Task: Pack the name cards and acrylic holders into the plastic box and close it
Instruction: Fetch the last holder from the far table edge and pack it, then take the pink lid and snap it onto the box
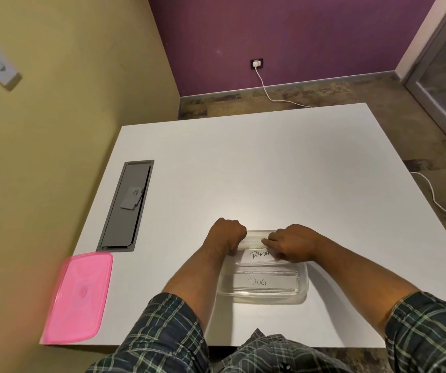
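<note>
A clear plastic box point(303, 285) stands open on the white table point(270, 170), near its front edge. Inside the near half lies an acrylic holder with a card reading DOG point(263, 282). Over the far half sits a second holder with a card reading PANDA point(256, 256), tilted on the box's far rim. My left hand point(227, 235) grips that holder's left end with curled fingers. My right hand point(294, 244) pinches its right end and covers part of the card. The pink lid point(79, 297) lies flat at the table's front left corner, apart from the box.
A grey cable hatch point(126, 205) is set into the table's left side. A yellow wall runs along the left. A white cable point(437, 200) trails on the floor to the right. My checked sleeves cross the table's front edge.
</note>
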A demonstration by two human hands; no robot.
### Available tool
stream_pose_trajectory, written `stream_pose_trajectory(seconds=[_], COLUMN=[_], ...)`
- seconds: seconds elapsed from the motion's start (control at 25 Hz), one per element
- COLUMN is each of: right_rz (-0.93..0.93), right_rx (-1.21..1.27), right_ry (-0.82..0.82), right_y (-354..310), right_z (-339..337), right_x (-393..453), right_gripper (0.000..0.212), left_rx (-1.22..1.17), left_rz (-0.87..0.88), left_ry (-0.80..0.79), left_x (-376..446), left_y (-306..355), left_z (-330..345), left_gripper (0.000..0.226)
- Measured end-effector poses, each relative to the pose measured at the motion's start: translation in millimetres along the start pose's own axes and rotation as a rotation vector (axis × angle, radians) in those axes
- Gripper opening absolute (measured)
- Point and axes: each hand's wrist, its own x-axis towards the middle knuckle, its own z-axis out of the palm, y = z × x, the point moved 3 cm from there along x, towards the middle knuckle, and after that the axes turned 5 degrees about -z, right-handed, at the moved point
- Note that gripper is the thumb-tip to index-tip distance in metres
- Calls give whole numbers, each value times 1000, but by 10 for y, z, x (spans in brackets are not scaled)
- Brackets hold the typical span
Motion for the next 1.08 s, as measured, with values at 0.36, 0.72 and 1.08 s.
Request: stream_pose_trajectory(seconds=[0.36, 0.72, 1.08], right_rz=[83, -107, -194], right_rx=[27, -17, -14], right_ry=[397, 142, 40], right_y=[66, -386, -1433], right_z=[-587, -938, -1029], right_x=[313, 1766, 3269], right_gripper=[27, 66, 91], left_rx=[-619, -847, -967], left_rz=[-456, -915, -1292], left_ry=[266, 315, -16], left_x=[-536, -1576, -2455], left_y=[-746, -1465, -1834], left_z=[323, 1157, 2169], left_gripper=[36, 47, 92])
